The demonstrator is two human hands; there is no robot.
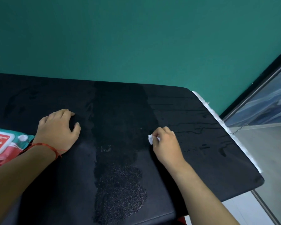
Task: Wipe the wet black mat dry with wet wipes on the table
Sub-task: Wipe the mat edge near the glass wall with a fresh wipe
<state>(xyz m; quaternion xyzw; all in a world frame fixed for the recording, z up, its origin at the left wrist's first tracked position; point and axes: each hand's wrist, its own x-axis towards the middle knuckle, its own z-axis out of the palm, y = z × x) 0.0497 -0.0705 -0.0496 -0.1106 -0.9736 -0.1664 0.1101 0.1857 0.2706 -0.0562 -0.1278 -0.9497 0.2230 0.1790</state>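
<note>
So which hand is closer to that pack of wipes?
Left. The left hand rests on the black mat right beside the pack of wipes; the right hand, pinching a white wipe, is far across the mat from it.

The flat black fabric mat [193,159] is matte charcoal at its sides, with a broad, deeper black wet band down its middle. Near the front edge that band breaks into a fine glinting speckle. Thin dark streaks and small blotches mark its right part. The small white crumpled wet wipe [150,139] is plain white. The soft plastic wipes pack [0,143] is red and teal with white lettering. A thin red thread bracelet [45,145] rings the left wrist. The plain painted wall [136,38] is flat teal green; the narrow counter edge [217,117] is white
</note>
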